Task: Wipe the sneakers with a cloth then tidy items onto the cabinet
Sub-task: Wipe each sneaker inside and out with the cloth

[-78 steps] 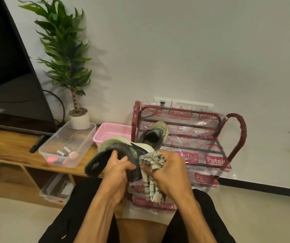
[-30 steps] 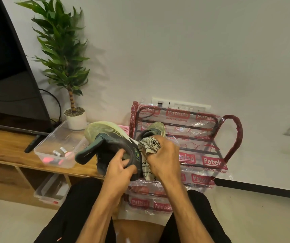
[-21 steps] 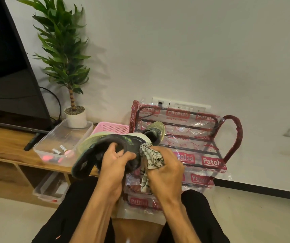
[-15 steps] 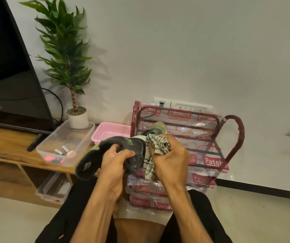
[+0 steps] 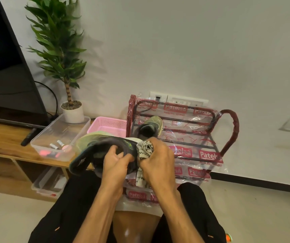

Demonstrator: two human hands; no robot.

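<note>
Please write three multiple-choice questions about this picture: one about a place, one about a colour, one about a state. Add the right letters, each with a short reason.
1. Where is the sneaker that nobody holds?
A. on the rack
B. on the floor
C. on the person's lap

2. What colour is the basket?
A. blue
B. pink
C. green

3. What is the right hand doing?
A. hanging empty
B. gripping the cloth
C. lying flat on the floor

Answers:
1 A: it lies on the rack's upper bars.
2 B: its mesh is pink.
3 B: its fingers curl round the cloth, next to the other sneaker, which the left hand holds.
</note>
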